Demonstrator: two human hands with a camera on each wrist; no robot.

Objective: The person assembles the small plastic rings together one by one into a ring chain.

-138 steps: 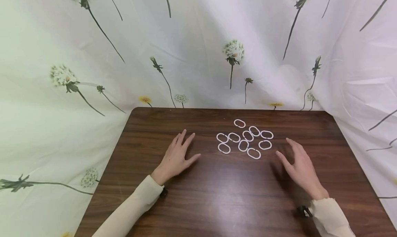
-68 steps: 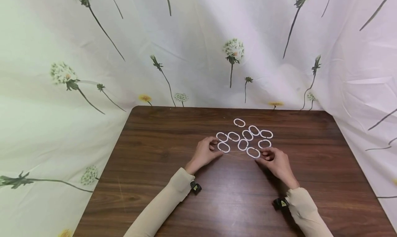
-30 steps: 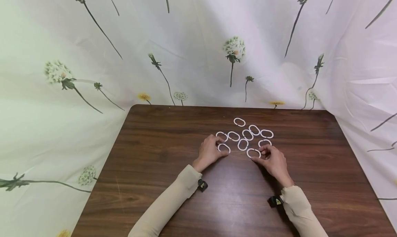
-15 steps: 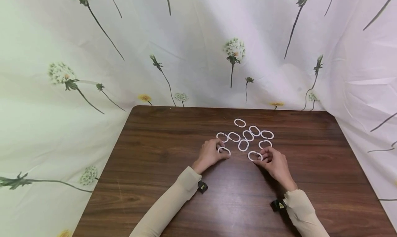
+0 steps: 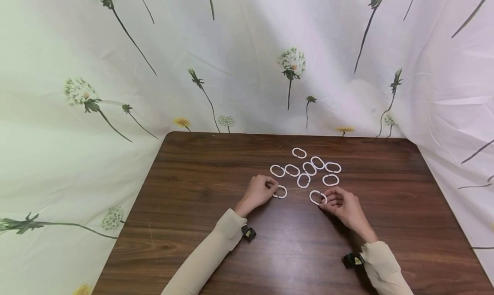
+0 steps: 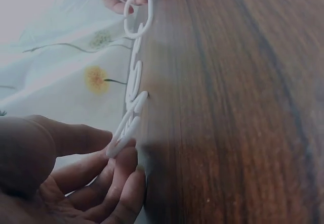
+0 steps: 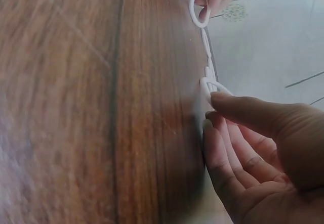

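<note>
My left hand (image 5: 257,194) pinches one end of a white oval ring (image 5: 283,192) with a small gap in its loop. In the left wrist view that ring (image 6: 127,128) slants up from between thumb and fingertips. On the other side my right hand (image 5: 344,206) pinches a second white oval ring (image 5: 314,192) by its right end. The right wrist view has this ring (image 7: 204,87) at the thumb tip, its lower part hidden by the thumb. Both rings are on the near side of a group of similar rings (image 5: 303,181).
Several more white rings lie flat behind the hands, some touching, with one ring (image 5: 299,153) farthest back. The brown wooden table (image 5: 193,166) meets a curtain (image 5: 239,72) printed with dandelions along its back edge.
Both hands have come in from the sides and each has taken hold of a front ring. The two held rings have shifted toward the near side, away from the others.
</note>
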